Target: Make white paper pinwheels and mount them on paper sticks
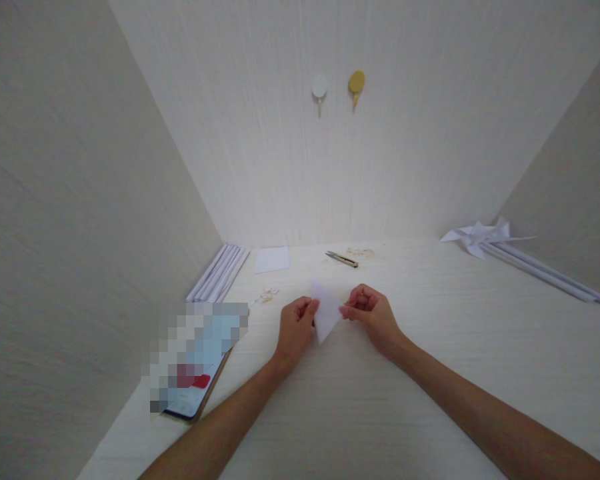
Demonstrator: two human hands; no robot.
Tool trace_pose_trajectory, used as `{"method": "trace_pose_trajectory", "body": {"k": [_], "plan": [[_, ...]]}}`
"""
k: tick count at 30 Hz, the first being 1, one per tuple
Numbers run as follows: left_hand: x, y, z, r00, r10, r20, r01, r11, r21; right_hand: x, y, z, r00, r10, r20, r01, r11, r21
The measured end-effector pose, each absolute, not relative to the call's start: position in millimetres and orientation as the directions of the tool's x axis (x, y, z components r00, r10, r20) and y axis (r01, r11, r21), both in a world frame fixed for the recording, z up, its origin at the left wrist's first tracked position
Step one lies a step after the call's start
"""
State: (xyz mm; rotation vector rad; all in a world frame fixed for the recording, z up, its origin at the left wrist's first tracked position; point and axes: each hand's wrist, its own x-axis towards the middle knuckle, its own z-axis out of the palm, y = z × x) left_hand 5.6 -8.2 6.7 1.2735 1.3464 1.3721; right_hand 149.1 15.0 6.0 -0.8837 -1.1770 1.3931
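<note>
A small white paper folded into a triangle is held just above the white table, at its middle. My left hand pinches its left edge. My right hand pinches its right corner with thumb and forefinger. Both forearms reach in from the bottom of the view.
A phone lies at the left front. Rolled white paper sticks lie at the back left, beside a white paper square. Small scissors and paper scraps lie behind my hands. A paper pinwheel on long sticks rests at the right. Two hooks hang on the back wall.
</note>
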Motion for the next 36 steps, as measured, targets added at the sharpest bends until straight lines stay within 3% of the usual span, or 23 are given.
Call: {"method": "trace_pose_trajectory", "body": {"k": [3,8,12,18,29,36], "plan": [[4.9,-8.0,7.1,-0.159,0.982,0.103,0.141,-0.081,0.987,149.7,14.2,6.1,-0.269,0.956,0.118,-0.242,0.051,-0.969],[7.2,-10.0,8.2,0.025,0.998,0.06,0.216,-0.064,0.974,148.6,12.0,5.6,-0.358,0.927,0.108,-0.159,0.054,-0.986],[9.0,-10.4,7.8,0.113,0.993,0.038,0.253,-0.066,0.965,148.0,10.6,5.6,-0.277,0.953,0.126,-0.044,0.119,-0.992],[9.7,-11.4,12.3,0.168,0.984,-0.053,0.173,0.023,0.985,150.8,10.2,7.6,-0.175,0.971,0.161,-0.051,0.154,-0.987],[9.0,-11.5,11.8,0.083,0.996,-0.045,0.218,0.026,0.976,151.2,11.2,8.9,-0.089,0.974,0.209,-0.009,0.209,-0.978],[7.7,-6.2,7.5,0.152,0.986,-0.069,0.032,0.065,0.997,154.1,16.5,2.7,0.058,0.973,0.222,-0.054,0.226,-0.973]]}}
